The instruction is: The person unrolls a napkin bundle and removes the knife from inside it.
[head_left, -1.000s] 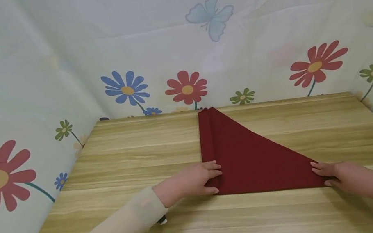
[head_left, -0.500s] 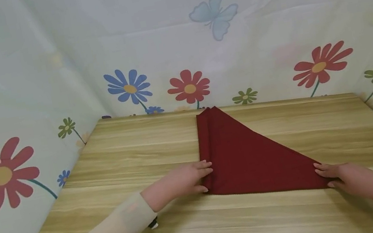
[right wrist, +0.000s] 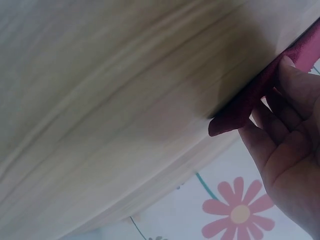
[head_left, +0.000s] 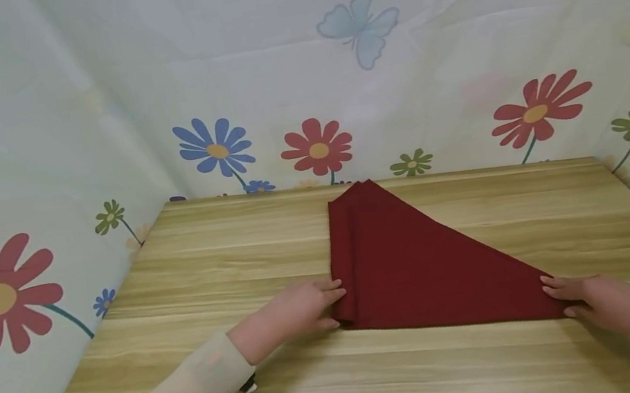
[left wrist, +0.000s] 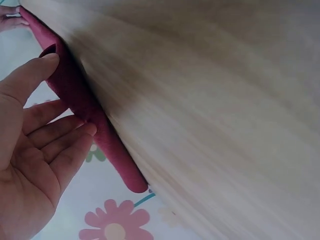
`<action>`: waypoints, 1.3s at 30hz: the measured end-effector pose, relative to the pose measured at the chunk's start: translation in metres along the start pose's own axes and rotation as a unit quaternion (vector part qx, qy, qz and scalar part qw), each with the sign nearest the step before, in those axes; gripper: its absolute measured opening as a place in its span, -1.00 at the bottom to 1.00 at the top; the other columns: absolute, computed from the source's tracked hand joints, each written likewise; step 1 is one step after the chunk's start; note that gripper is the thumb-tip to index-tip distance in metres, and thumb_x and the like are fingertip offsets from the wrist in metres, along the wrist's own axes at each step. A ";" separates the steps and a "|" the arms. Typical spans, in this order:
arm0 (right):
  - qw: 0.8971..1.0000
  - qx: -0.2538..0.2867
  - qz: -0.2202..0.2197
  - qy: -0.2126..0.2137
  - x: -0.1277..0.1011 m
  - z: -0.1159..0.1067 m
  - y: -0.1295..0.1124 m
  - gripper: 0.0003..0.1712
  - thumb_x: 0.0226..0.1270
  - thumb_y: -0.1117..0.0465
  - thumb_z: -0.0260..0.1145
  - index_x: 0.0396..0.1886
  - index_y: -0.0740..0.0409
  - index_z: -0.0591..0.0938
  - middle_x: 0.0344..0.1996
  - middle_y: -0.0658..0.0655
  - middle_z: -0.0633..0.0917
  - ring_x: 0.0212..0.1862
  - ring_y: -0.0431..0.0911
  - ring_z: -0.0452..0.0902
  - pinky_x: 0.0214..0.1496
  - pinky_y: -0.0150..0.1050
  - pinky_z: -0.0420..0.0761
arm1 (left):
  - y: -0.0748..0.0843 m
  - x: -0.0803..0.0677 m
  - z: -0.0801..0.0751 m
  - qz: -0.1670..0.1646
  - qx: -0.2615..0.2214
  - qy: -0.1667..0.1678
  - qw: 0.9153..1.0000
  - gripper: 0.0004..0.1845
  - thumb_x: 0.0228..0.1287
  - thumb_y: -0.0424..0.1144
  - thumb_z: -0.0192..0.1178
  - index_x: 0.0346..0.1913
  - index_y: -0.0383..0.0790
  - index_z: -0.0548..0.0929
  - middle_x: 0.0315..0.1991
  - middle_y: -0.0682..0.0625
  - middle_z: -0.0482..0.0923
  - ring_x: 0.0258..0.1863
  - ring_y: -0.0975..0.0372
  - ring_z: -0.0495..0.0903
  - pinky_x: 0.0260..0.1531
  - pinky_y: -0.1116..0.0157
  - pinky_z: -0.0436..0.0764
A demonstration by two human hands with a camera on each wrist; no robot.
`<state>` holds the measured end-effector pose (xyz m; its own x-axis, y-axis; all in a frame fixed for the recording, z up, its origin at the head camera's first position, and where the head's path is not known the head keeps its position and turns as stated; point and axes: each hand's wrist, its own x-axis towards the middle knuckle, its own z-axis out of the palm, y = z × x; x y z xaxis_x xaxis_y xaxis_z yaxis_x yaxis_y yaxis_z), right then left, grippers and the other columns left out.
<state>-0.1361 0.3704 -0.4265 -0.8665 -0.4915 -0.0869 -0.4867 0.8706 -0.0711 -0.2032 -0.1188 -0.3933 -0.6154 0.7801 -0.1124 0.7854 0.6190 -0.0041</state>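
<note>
- The left hand [left wrist: 30, 150] fills the lower left corner, palm in view; its fingers [left wrist: 52, 127] lie nearly straight against the cloth [left wrist: 80, 100], the thumb [left wrist: 27, 75] lying on a raised fold
- The cloth, dark red, runs as a narrow band along the table [left wrist: 210, 110]; its rounded end sticks out past the fingers
- Another hand's fingertips [left wrist: 9, 17] touch the cloth's far end at top left
- A flowered backdrop [left wrist: 115, 225] shows below; the wood looks blurred

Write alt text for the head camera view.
A dark red cloth, folded into a triangle, lies on a light wooden table; the left hand rests at its near left corner and the right hand at its near right tip. Pale sheeting printed with flowers and a butterfly surrounds the table.
</note>
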 end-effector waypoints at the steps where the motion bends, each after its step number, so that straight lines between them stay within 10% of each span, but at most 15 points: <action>1: 1.000 -0.002 0.001 -0.003 -0.001 0.000 0.001 -0.53 0.16 0.24 0.49 0.09 0.29 0.75 0.16 0.33 0.72 0.01 0.17 0.76 -0.09 -0.17 0.74 | 0.000 -0.001 0.001 0.002 -0.001 0.005 1.000 -0.44 0.35 -0.07 0.36 0.31 -0.31 0.61 0.34 -0.20 0.59 0.29 0.04 0.64 0.28 0.15 0.63; 14: 1.000 -0.001 0.012 -0.012 -0.004 -0.002 0.003 -0.52 0.16 0.24 0.49 0.10 0.28 0.74 0.17 0.31 0.72 -0.01 0.12 0.78 -0.12 -0.20 0.73 | 0.004 0.008 -0.011 -0.017 -0.051 -0.008 0.999 -0.43 0.42 0.04 0.27 0.30 -0.31 0.62 0.30 -0.18 0.62 0.30 0.04 0.62 0.31 0.14 0.61; 23: 1.000 -0.003 0.016 -0.014 -0.002 -0.001 0.002 -0.54 0.17 0.26 0.48 0.10 0.29 0.75 0.17 0.33 0.71 -0.01 0.15 0.77 -0.10 -0.18 0.74 | 0.019 0.033 -0.028 0.027 0.006 -0.028 0.999 -0.38 0.43 0.12 0.23 0.39 -0.19 0.56 0.44 -0.09 0.50 0.48 0.11 0.45 0.45 0.20 0.49; 39: 1.000 0.002 0.011 -0.010 -0.003 0.000 0.004 -0.54 0.17 0.26 0.48 0.09 0.31 0.74 0.16 0.35 0.71 -0.03 0.17 0.77 -0.12 -0.18 0.74 | 0.013 0.037 0.001 0.043 0.029 -0.075 0.996 -0.36 0.46 0.14 0.20 0.41 -0.21 0.52 0.44 -0.03 0.51 0.55 0.12 0.36 0.51 0.22 0.40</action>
<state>-0.1354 0.3753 -0.4266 -0.8744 -0.4730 -0.1084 -0.4675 0.8810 -0.0731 -0.2159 -0.0824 -0.3988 -0.5322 0.8053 -0.2612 0.8401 0.5405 -0.0453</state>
